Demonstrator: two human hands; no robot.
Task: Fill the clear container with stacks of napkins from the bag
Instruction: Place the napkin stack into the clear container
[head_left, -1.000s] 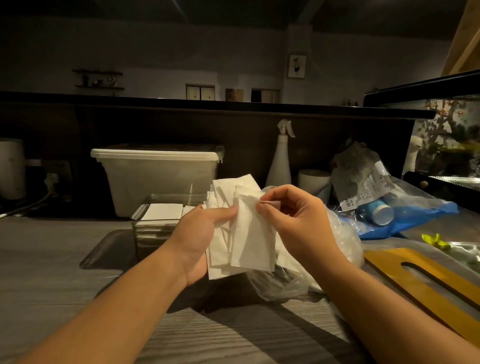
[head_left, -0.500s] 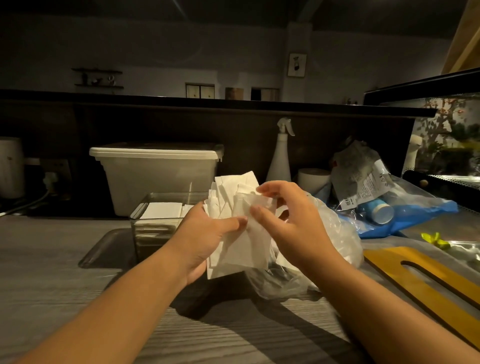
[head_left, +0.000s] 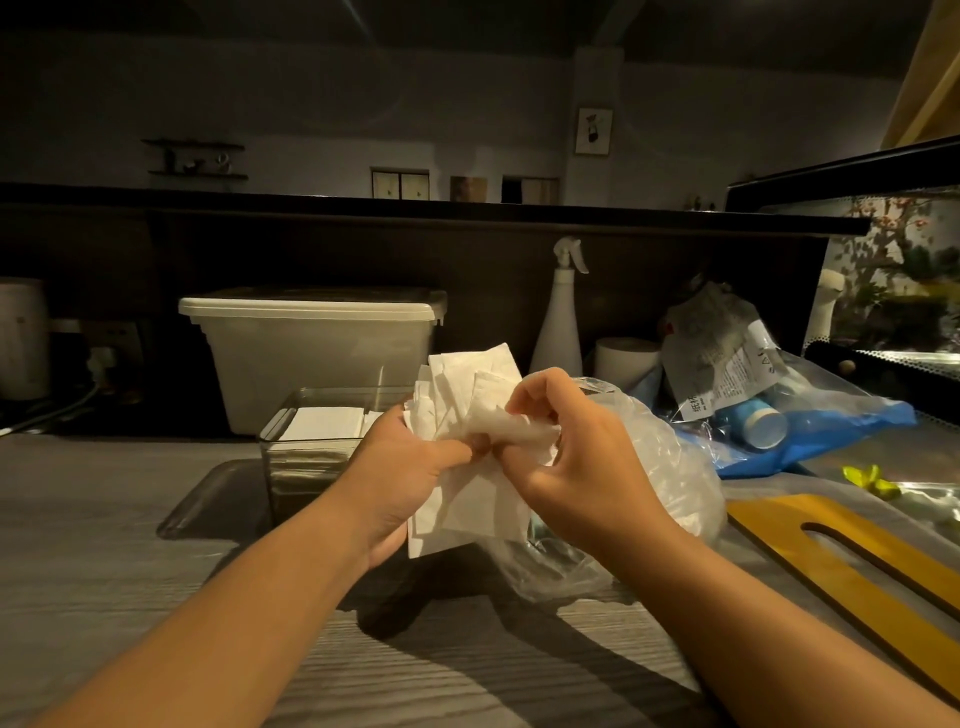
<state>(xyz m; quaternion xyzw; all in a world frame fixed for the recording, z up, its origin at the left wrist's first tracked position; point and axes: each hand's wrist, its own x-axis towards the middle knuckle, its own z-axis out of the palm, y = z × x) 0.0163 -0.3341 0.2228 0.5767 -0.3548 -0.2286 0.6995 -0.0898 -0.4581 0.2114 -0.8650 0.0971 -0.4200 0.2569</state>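
Our left hand (head_left: 400, 470) grips a bunch of napkins (head_left: 465, 387), and our right hand (head_left: 576, 460) pinches the front one. The clear container (head_left: 298, 470) sits at ten o'clock from them, the bag (head_left: 670, 462) at three.

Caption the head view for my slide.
Left hand holds a fanned napkin stack while right hand pinches one crumpled napkin, beside the clear container.

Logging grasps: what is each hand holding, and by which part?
The left hand grips the stack of napkins at its left edge, thumb across the front; the right hand pinches the front napkin by its crumpled top.
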